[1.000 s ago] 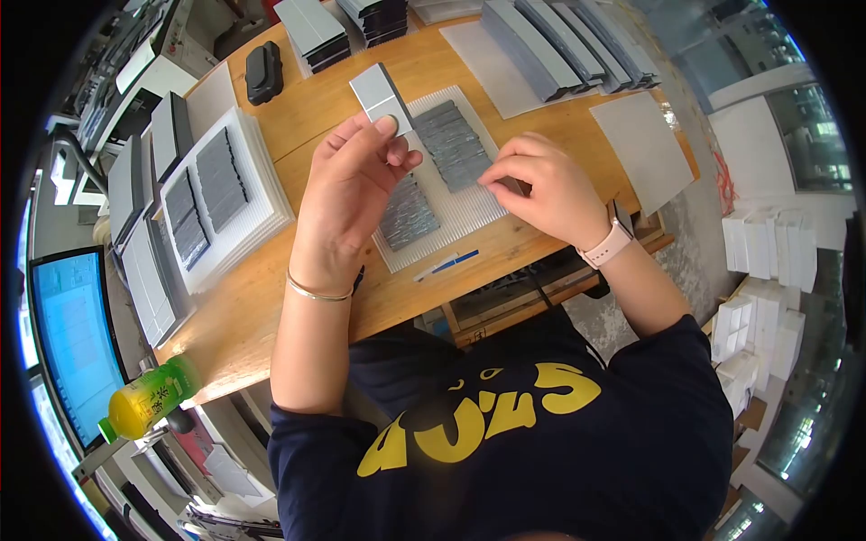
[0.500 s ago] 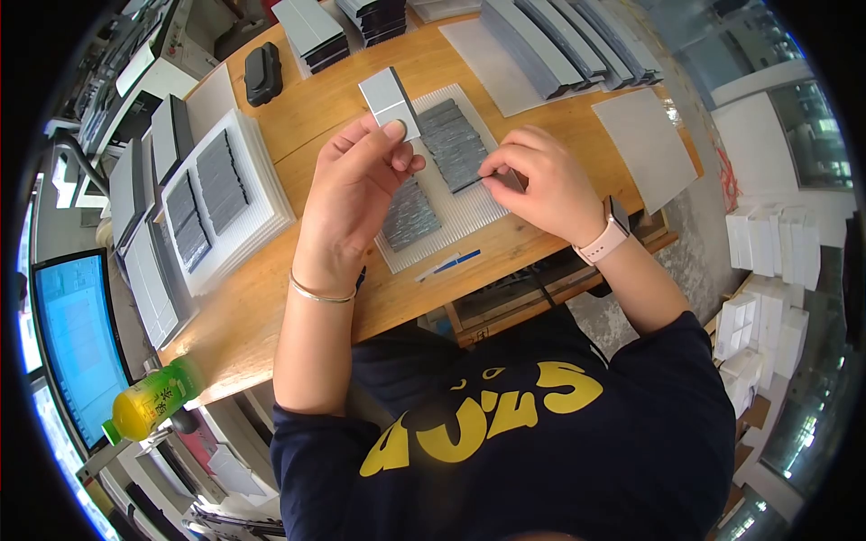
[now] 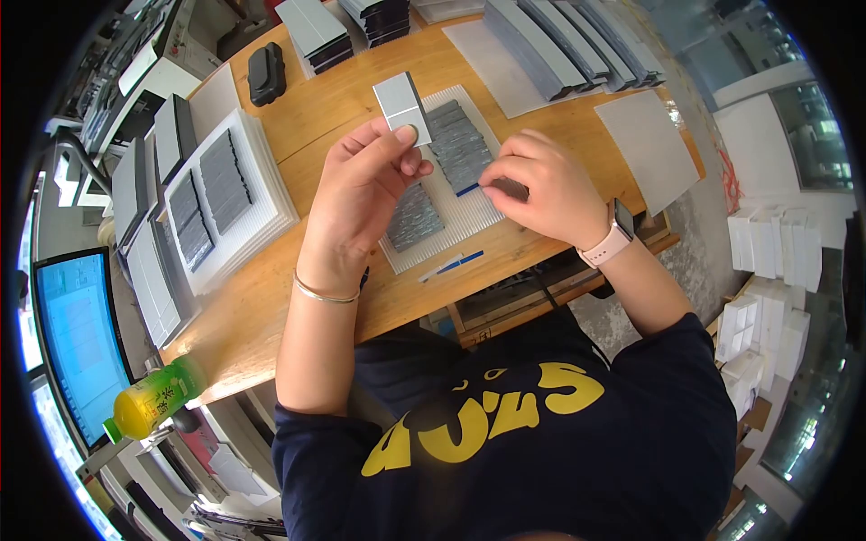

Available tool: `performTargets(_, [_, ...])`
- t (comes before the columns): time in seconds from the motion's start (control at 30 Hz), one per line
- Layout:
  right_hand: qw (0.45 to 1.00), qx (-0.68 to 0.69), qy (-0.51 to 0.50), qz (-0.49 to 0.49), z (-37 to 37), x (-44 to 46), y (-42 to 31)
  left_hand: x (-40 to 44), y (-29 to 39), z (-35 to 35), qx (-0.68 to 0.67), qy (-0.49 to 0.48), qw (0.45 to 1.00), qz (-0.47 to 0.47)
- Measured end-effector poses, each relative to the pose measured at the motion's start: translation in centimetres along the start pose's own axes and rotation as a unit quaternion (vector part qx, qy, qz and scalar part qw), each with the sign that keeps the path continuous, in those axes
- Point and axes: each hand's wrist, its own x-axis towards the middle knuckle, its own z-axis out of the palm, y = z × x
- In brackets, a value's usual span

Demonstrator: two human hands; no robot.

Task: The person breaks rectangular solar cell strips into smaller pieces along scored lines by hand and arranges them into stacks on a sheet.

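Observation:
Between thumb and fingers of my left hand [image 3: 374, 167] is a flat grey rectangular piece [image 3: 402, 106] with a pale line across it, held raised above the table. My right hand [image 3: 546, 185] is pinched at the lower right corner of a row of overlapping dark grey strips [image 3: 456, 140]. A thin blue edge [image 3: 467, 190] shows at its fingertips; what the fingers hold is unclear. A second dark grey group of strips [image 3: 416, 219] lies nearer me, partly behind my left hand. Both groups rest on a white ribbed board [image 3: 476, 215].
A blue-and-white slim tool [image 3: 451, 265] lies near the table's front edge. At left, a stack of white boards [image 3: 262, 212] carries more dark strips. Long grey pieces [image 3: 541, 54] and grey stacks [image 3: 311, 32] stand at the back. A black case [image 3: 266, 74] and green-labelled bottle [image 3: 153, 398] are leftward.
My left hand and the grey piece have shifted slightly right and down. The right hand stays at the strips' corner, where a blue edge now shows.

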Motion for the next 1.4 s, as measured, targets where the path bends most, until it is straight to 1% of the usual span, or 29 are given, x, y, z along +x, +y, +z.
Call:
performTargets(0.1, [1.000, 0.003, -0.022, 0.011, -0.3, 0.0, -0.2, 0.1, -0.1, -0.2, -0.002, -0.006, 1.000, -0.002])
performTargets(0.3, [0.998, -0.011, -0.060, 0.002, -1.1, -0.3, -0.5, 0.0, 0.0, -0.1, -0.004, -0.003, 1.000, -0.002])
performTargets(0.43, [0.999, 0.002, -0.032, -0.025, -1.0, -1.0, -0.2, 0.0, -0.1, -0.3, 0.030, -0.009, 0.999, 0.000])
performTargets(0.5, [0.999, 0.005, -0.037, -0.032, -1.0, -1.4, -0.2, -0.1, -0.1, -0.2, 0.029, -0.008, 1.000, 0.000])
performTargets(0.6, [0.996, 0.023, -0.034, -0.076, -1.3, -1.8, -0.1, -0.1, -0.1, -0.1, 0.031, -0.003, 1.000, 0.001])
performTargets(0.73, [0.995, 0.006, -0.020, -0.102, -1.0, -2.5, 0.5, -0.1, -0.1, -0.1, 0.036, -0.002, 0.999, 0.001])
performTargets(0.8, [0.993, -0.003, -0.009, -0.121, -0.9, -2.6, 0.4, 0.0, -0.1, -0.2, 0.013, -0.006, 1.000, 0.000])
performTargets(0.83, [0.993, -0.011, -0.009, -0.120, -0.9, -2.6, 0.4, 0.0, -0.1, -0.2, 0.002, -0.008, 1.000, -0.001])
performTargets(0.9, [0.992, -0.028, -0.009, -0.119, -0.8, -2.6, 0.2, 0.0, -0.1, -0.3, 0.021, -0.010, 1.000, 0.002])
performTargets(1.0, [0.993, -0.018, -0.009, -0.117, -0.9, -2.5, 0.2, 0.0, -0.1, -0.1, 0.036, -0.006, 0.999, 0.001])
performTargets(1.2, [0.997, 0.001, -0.006, -0.074, -1.1, -2.1, 0.2, -0.1, 0.0, -0.2, 0.035, -0.013, 0.999, -0.005])
performTargets(1.4, [0.989, 0.135, 0.015, 0.053, -1.1, -0.9, -0.6, -0.1, -0.5, -0.2, 0.041, -0.055, 0.995, -0.072])
